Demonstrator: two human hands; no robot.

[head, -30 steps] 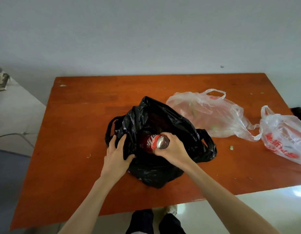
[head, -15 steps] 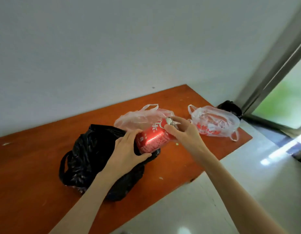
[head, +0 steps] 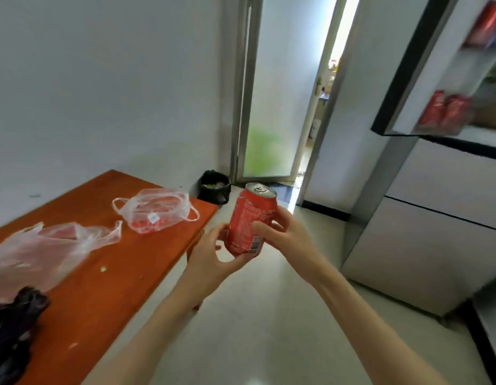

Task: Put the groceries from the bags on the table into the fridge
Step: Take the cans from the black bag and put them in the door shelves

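A red soda can [head: 251, 218] is held upright in mid-air over the floor, off the table's right end. My left hand [head: 210, 254] cups its bottom and my right hand [head: 285, 232] grips its side. The orange-brown table [head: 116, 273] is at the left with a black bag [head: 10, 329], a clear bag [head: 44, 245] and a second clear bag with red print [head: 155, 209] on it. The fridge [head: 436, 223] stands at the right, its upper door [head: 424, 79] swung open with several red cans [head: 444, 112] on the door shelves.
A black-lined bin [head: 215, 187] sits in the corner past the table. Behind it a doorway [head: 280, 107] stands ajar. Pale tiled floor [head: 269, 315] lies between the table and the fridge.
The can came out of the black bag and moved right, off the table. It now stands upright in both hands. My view has swung right to the doorway and the open fridge.
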